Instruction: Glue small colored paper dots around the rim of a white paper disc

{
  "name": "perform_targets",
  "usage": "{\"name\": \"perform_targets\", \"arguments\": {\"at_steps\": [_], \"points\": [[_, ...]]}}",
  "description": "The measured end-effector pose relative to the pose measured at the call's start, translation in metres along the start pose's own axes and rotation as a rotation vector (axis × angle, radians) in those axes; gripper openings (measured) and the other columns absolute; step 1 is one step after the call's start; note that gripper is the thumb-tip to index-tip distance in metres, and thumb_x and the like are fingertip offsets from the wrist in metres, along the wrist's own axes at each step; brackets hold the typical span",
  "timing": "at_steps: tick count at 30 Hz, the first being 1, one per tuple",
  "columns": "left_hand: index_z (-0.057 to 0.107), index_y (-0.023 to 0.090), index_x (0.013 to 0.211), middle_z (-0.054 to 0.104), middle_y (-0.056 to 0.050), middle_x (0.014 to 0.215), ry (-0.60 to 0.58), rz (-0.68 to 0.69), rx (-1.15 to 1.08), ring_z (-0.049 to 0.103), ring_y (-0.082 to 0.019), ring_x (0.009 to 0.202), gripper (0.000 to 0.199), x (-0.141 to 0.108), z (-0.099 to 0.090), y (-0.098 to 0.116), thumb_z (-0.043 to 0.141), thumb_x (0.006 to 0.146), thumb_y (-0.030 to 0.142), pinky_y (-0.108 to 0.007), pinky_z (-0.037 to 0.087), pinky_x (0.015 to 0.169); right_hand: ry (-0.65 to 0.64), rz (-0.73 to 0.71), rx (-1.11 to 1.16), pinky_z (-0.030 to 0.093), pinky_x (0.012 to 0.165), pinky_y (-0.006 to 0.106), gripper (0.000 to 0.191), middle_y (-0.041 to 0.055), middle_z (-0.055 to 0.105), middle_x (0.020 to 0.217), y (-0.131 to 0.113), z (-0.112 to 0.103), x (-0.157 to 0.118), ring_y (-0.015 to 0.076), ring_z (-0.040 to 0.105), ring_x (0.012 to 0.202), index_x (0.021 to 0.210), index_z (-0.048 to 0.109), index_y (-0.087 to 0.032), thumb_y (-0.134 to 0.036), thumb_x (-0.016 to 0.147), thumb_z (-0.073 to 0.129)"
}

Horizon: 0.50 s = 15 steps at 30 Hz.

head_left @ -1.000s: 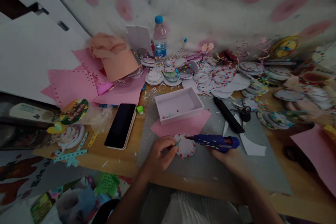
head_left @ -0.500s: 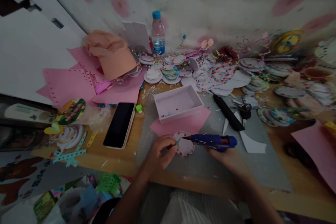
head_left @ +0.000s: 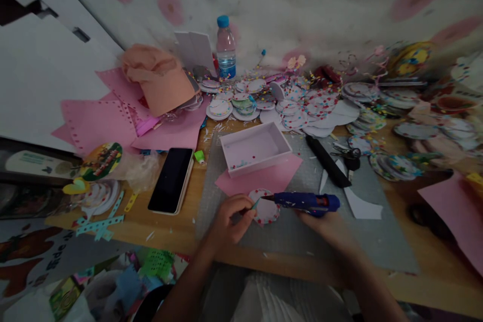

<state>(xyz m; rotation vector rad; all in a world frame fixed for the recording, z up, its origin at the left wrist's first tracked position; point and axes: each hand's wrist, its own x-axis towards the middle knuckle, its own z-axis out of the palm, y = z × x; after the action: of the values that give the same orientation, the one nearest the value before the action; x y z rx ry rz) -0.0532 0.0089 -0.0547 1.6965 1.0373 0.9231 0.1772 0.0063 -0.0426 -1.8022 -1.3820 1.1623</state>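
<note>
Little has changed over the last second, except that the nozzle of our glue gun [head_left: 304,202] has drawn in until it sits right at the tip of the teal sliver [head_left: 256,204]; we cannot tell whether they touch. We judge that the work now centres on that tip. Our left hand [head_left: 230,217] pinches the sliver between thumb and finger, while our right hand [head_left: 327,229] is closed around the gun's grip, its fingers partly hidden. The dotted disc [head_left: 268,212] lies flat on the grey mat [head_left: 294,244], beneath the nozzle and just beside our left fingertips. Beyond it, a white box [head_left: 260,162] stands on a pink sheet [head_left: 282,173], with a black rod [head_left: 327,161] and keys [head_left: 351,161] to the right. Across the wooden desk [head_left: 169,234] are a phone [head_left: 171,180], an orange cap [head_left: 162,83], a bottle [head_left: 226,53] and heaped discs [head_left: 294,119], against a pink-spotted wall [head_left: 287,5]; a white cabinet [head_left: 49,80] stands left.
</note>
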Motion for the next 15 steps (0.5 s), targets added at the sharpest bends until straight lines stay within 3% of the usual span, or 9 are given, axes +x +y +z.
{"name": "perform_targets", "arguments": {"at_steps": [15], "points": [[0.056, 0.017, 0.069, 0.059, -0.004, 0.073, 0.020, 0.025, -0.006, 0.056, -0.017, 0.075, 0.019, -0.0007, -0.0003, -0.0023, 0.050, 0.087, 0.020, -0.028, 0.042, 0.073, -0.023, -0.004, -0.039, 0.050, 0.048, 0.032, 0.016, 0.0000, 0.059, 0.047, 0.0056, 0.0013, -0.0004, 0.0192, 0.055, 0.048, 0.050, 0.053, -0.023, -0.038, 0.058, 0.053]]}}
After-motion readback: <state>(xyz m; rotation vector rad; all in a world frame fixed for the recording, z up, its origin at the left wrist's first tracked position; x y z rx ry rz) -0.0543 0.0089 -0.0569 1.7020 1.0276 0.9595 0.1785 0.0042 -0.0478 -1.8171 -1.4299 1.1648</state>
